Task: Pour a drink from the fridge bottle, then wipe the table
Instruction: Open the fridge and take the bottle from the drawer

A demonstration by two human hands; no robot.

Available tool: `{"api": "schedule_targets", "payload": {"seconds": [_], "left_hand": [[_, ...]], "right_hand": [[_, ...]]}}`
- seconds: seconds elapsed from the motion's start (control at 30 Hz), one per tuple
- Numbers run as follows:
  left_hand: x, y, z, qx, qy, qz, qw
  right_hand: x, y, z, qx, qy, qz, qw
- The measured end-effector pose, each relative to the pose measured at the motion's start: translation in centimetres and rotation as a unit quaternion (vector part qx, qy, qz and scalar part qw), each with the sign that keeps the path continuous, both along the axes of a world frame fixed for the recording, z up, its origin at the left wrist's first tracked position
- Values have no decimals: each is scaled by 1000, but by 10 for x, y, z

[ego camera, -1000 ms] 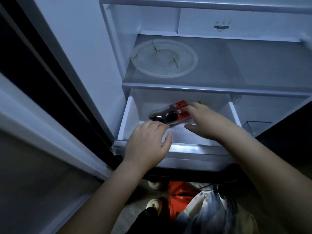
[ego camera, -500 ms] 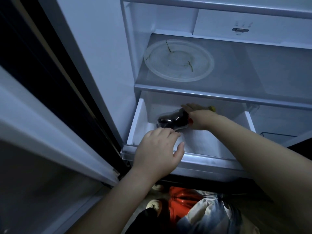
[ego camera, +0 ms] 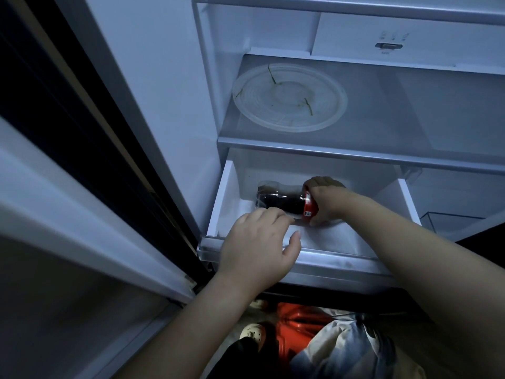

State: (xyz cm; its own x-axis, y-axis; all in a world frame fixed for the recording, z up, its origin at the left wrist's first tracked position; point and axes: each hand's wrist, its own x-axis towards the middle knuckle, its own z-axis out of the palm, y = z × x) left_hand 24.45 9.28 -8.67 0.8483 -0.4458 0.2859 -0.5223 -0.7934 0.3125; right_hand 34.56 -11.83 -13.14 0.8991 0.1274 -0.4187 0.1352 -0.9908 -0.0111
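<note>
The fridge stands open and its white crisper drawer (ego camera: 222,198) is pulled out toward the person. Inside that drawer, toward the back, a dark cola bottle (ego camera: 278,199) lies on its side, its base pointing to the drawer's left wall and its red label toward the drawer's middle.

The right hand (ego camera: 326,198) reaches in over the drawer's front lip and grips the bottle at the label end, fingers curled over the top and thumb on the near side. The cap end is hidden behind that hand.

The left hand (ego camera: 259,247) hangs over the drawer's front lip, palm down, fingers loosely bent and thumb spread, holding nothing. Its fingertips are just beside the near side of the bottle; I cannot tell whether they touch it.

Directly above the drawer a glass shelf (ego camera: 410,119) carries a clear round plastic plate (ego camera: 289,98), lying flat at the shelf's left end with a few thin green strands stuck on it.

To the right of the drawer, the corner of a second clear bin (ego camera: 451,220) shows. Below the drawer's front, near the floor, there is red cloth (ego camera: 300,324), pale clothing (ego camera: 341,351) and a light-coloured shoe (ego camera: 252,330).
</note>
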Motion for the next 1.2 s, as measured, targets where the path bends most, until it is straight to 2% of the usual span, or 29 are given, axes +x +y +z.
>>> {"api": "schedule_targets", "payload": {"seconds": [0.1,0.3,0.5,1.0,1.2], "left_hand": [[-1,0,0,-4,5,0,1000],[1,0,-1,0,8,-1,1000],[1,1,-1,-11,-7,4,1000],[-2,4,0,-41,-121,-2,992],[-6,6,4,-57,-187,-38,980]], "right_hand": [[-2,3,-1,14,13,-11,1000],[-7,4,4,-9,-15,-4,1000],[-13,3,29,-34,-44,38,998],[-100,4,120,-32,-211,62,975],[-135,0,147,20,-259,42,965]]}}
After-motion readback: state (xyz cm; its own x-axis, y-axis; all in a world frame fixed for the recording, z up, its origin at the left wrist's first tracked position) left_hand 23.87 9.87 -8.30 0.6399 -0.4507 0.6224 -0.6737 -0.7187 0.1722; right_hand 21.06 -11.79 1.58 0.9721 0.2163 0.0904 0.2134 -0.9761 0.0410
